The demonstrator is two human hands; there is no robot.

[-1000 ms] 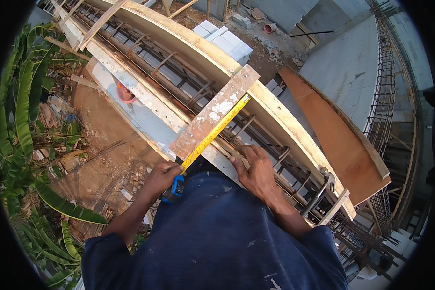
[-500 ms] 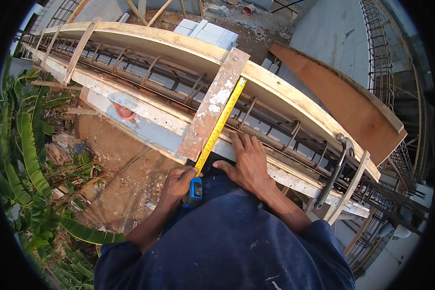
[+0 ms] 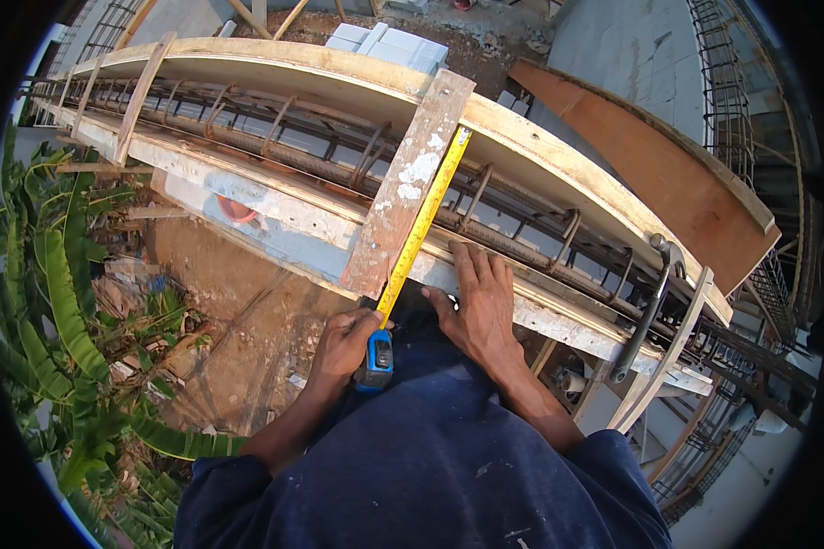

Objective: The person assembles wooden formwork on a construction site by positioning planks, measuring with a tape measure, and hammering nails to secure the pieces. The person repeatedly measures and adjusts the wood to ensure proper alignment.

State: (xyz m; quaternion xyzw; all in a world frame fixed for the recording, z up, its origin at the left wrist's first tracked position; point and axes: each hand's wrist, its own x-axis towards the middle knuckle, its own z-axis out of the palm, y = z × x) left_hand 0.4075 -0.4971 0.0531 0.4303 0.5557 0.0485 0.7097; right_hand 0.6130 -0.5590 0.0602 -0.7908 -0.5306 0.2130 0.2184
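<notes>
My left hand [image 3: 346, 343] is closed by the blue and black case of a tape measure [image 3: 375, 360], fingers at the mouth where the blade comes out. The yellow blade [image 3: 421, 229] stretches away from me across a wooden formwork trough, along the right edge of a paint-spotted crosspiece [image 3: 410, 183], its tip at the far board [image 3: 513, 128]. My right hand [image 3: 478, 302] lies on the near board [image 3: 558, 316], fingers stretched out and thumb apart, holding nothing. Steel reinforcing bars [image 3: 513, 245] with bent stirrups run inside the trough.
A claw hammer [image 3: 645, 306] rests across the trough at the right, beside a thin wooden strip [image 3: 666, 352]. Beyond lie a brown plywood panel [image 3: 641, 165] and pale blocks [image 3: 389, 46]. Banana leaves [image 3: 64, 302] and bare soil [image 3: 220, 320] are far below on the left.
The view has shifted slightly. The tape stays stretched across the trough, and both hands keep nearly the same places on the case and the near board.
</notes>
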